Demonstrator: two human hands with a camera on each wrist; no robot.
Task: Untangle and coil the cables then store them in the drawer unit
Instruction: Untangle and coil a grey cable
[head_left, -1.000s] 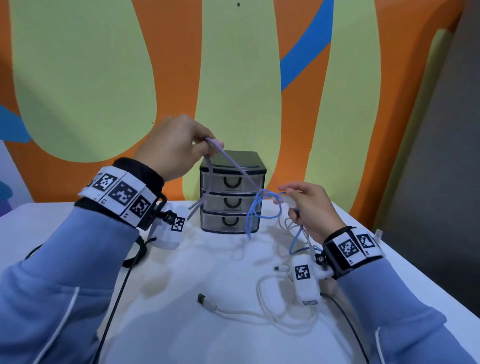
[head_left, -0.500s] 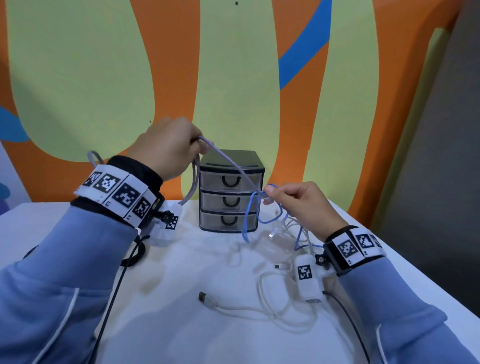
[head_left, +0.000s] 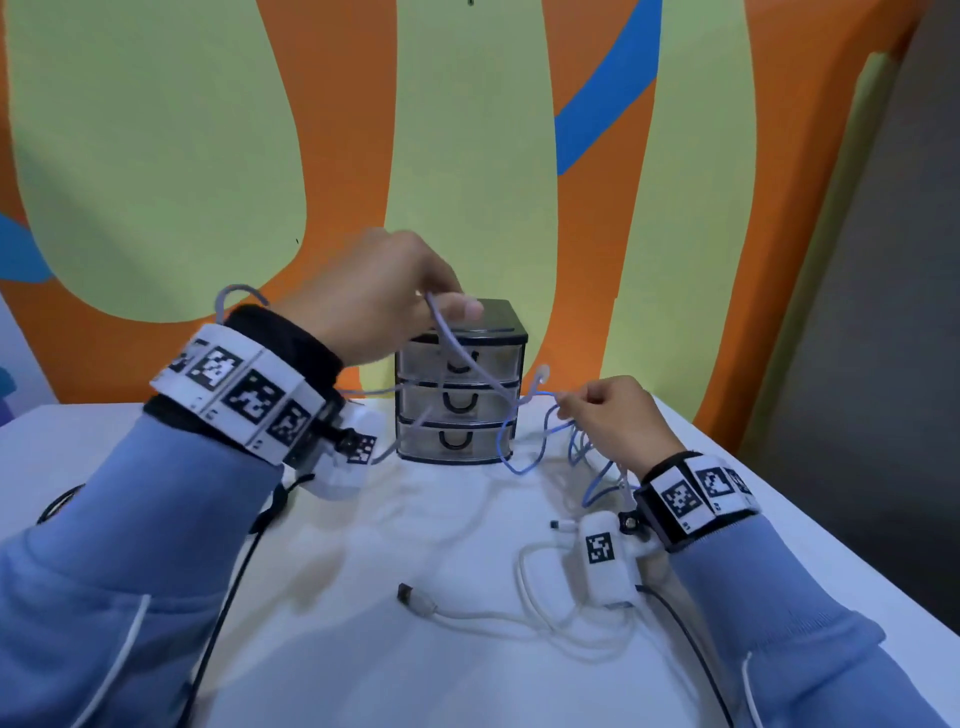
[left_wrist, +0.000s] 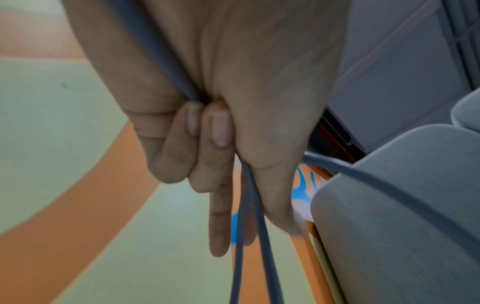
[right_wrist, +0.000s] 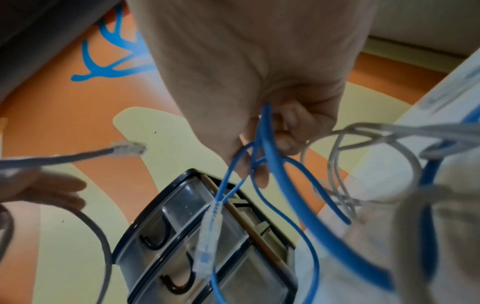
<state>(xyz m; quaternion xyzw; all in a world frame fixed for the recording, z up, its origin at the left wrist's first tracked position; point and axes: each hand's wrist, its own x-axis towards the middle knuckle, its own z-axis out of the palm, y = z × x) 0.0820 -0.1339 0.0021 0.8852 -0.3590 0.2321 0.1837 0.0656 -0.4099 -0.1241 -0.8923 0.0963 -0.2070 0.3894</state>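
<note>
The left hand, raised just left of the drawer unit, clamps its grip on a grey cable crossing the unit's front. Right of the unit, the right hand pinches a thin blue cable. A white cable lies on the white bench, before an orange-and-green wall.

The drawer unit stood on the table, against the wall. A cable lay before it, to the right.
</note>
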